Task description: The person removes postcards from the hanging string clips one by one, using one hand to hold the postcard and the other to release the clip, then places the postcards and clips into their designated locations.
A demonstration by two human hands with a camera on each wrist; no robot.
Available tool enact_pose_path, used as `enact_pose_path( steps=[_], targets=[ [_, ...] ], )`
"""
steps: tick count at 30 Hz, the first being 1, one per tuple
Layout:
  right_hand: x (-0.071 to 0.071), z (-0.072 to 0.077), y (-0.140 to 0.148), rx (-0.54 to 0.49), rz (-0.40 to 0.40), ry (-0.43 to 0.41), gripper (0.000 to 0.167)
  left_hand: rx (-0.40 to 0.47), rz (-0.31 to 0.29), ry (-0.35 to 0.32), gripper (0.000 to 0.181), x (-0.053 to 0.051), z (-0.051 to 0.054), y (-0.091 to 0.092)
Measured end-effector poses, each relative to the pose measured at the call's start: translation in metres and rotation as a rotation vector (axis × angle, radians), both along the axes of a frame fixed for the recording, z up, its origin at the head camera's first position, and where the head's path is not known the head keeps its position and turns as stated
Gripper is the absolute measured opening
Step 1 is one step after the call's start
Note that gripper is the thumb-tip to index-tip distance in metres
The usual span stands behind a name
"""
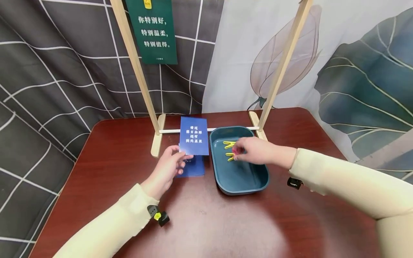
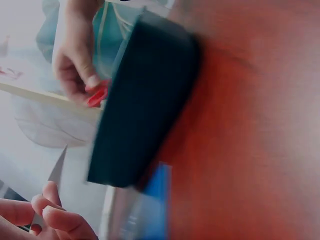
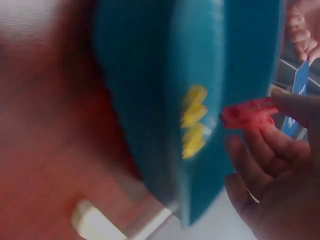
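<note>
My left hand [image 1: 167,167] pinches a blue card [image 1: 194,138] with white lettering by its lower left corner, holding it above another blue card [image 1: 194,167] that lies on the table. Over the dark teal tray [image 1: 240,179], my right hand [image 1: 251,149] grips a red clothespin [image 3: 247,114] between thumb and fingers. Yellow clothespins [image 3: 193,120] lie in the tray below that hand. In the left wrist view the held card appears nearly edge-on, and the red clothespin [image 2: 97,95] shows beside the tray's rim.
A wooden frame with a left post [image 1: 137,68] and a right post [image 1: 285,64] stands at the table's back, joined low by a white bar [image 1: 170,131]. A green card [image 1: 153,36] hangs from a yellow clothespin [image 1: 147,4] at upper left. Curtains hang behind the reddish-brown table [image 1: 206,222].
</note>
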State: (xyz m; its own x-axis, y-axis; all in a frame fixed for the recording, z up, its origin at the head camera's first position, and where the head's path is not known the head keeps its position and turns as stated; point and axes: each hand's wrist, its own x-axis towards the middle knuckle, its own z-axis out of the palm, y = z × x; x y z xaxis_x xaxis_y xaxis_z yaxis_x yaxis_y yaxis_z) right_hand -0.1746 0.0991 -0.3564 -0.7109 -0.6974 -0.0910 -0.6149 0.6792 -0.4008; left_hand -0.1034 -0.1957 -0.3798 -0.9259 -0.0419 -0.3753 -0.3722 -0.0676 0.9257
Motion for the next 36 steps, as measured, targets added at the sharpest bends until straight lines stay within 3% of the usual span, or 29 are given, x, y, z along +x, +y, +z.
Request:
enact_pose_path(
  steps=[6, 11, 16, 19, 23, 29, 31, 33, 36],
  targets=[
    [0.007, -0.023, 0.007, 0.128, 0.087, -0.075, 0.014, -0.032, -0.014, -0.078, 0.027, 0.010, -0.016, -0.012],
    [0.012, -0.028, 0.008, 0.157, 0.103, -0.087, 0.015, -0.028, -0.026, -0.139, 0.039, 0.012, -0.022, -0.020],
    [0.013, -0.030, 0.009, 0.155, 0.110, -0.076, 0.014, -0.051, -0.108, -0.174, 0.049, 0.015, -0.024, -0.028],
    [0.012, -0.035, 0.008, 0.152, 0.121, -0.069, 0.015, -0.125, -0.182, -0.183, 0.058, 0.017, -0.025, -0.034],
    [0.011, -0.039, 0.008, 0.171, 0.117, -0.056, 0.016, -0.356, -0.288, -0.126, 0.066, 0.017, -0.024, -0.042],
    [0.012, -0.039, 0.006, 0.187, 0.125, -0.008, 0.018, -0.979, -0.503, 0.106, 0.057, 0.007, -0.010, -0.042],
    [0.012, -0.038, 0.004, 0.190, 0.136, 0.009, 0.019, -1.162, -0.550, 0.145, 0.059, 0.004, -0.004, -0.038],
    [0.013, -0.038, 0.002, 0.195, 0.148, 0.026, 0.020, -1.289, -0.593, 0.165, 0.064, 0.002, 0.000, -0.032],
    [0.013, -0.040, -0.002, 0.212, 0.162, 0.058, 0.021, -1.406, -0.644, 0.175, 0.072, -0.001, 0.000, -0.023]
  ],
)
